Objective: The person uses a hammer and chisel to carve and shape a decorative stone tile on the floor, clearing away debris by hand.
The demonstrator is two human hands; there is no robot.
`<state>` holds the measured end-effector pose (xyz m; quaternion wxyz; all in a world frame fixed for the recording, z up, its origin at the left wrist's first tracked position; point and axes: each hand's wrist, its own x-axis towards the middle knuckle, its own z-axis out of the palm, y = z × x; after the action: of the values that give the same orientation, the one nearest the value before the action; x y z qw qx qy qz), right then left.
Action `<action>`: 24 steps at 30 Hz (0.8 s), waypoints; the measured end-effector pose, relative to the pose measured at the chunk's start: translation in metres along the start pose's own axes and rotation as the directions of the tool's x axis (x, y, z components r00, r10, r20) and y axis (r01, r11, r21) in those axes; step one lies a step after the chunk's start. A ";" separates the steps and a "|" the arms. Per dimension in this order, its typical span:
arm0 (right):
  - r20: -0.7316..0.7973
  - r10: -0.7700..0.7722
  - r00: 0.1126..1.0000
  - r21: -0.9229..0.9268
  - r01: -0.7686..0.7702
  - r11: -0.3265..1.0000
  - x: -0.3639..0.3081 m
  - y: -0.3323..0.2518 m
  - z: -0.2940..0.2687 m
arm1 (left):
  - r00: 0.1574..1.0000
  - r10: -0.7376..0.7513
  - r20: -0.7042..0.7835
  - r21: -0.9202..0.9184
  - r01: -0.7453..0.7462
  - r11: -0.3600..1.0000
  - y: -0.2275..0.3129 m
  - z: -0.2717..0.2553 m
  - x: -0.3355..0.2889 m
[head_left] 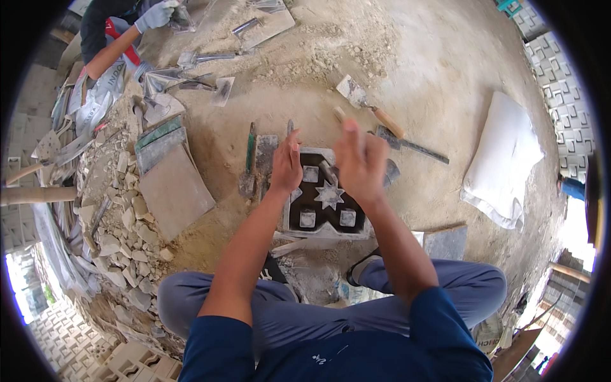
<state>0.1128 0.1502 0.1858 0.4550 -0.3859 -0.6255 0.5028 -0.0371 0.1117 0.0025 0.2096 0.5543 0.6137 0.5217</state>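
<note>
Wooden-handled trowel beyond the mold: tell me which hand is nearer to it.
Right. The right hand is raised just below-left of the trowel; the left hand sits farther left, on the mold's edge.

Our right hand (360,160) is motion-blurred, so we can't tell whether it's gripping anything, and it hides the top right corner of the square mould (328,202). Our left hand (286,167) covers the mould's left edge. The co-worker (108,35) top left is cut off by the rim, only a gloved hand and sleeve showing. The tools near them are too small to identify.
</note>
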 end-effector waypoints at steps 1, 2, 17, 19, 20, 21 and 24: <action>0.001 -0.002 1.000 -0.001 0.002 1.000 -0.001 0.012 -0.002 | 1.000 -0.017 -0.014 -0.013 0.017 1.000 0.005 0.003 0.001; -0.042 -0.051 0.998 -0.059 0.049 0.997 -0.010 0.032 -0.007 | 0.999 -0.031 -0.008 -0.019 0.031 0.999 0.009 0.007 -0.007; -0.005 -0.043 0.999 0.035 0.043 0.998 -0.012 -0.002 -0.006 | 1.000 0.023 -0.017 0.033 -0.022 0.999 -0.003 0.008 -0.004; 0.029 -0.077 0.997 -0.075 0.079 0.994 -0.011 0.018 -0.001 | 1.000 0.004 0.000 0.017 -0.004 1.000 -0.001 0.008 -0.007; 0.055 0.033 0.998 -0.091 -0.028 0.996 -0.002 0.026 0.004 | 1.000 -0.005 0.017 -0.001 0.005 1.000 -0.002 0.010 -0.003; 0.050 0.022 0.998 -0.094 -0.017 0.995 0.000 0.029 -0.005 | 1.000 0.007 0.015 -0.005 -0.007 1.000 -0.001 0.014 0.003; -0.026 -0.025 0.999 0.256 0.031 0.966 -0.006 -0.001 -0.010 | 0.999 0.003 -0.039 -0.021 -0.003 1.000 -0.006 0.000 0.004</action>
<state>0.1240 0.1468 0.1866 0.5152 -0.3204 -0.5555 0.5687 -0.0411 0.1168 -0.0016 0.2027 0.5427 0.6113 0.5392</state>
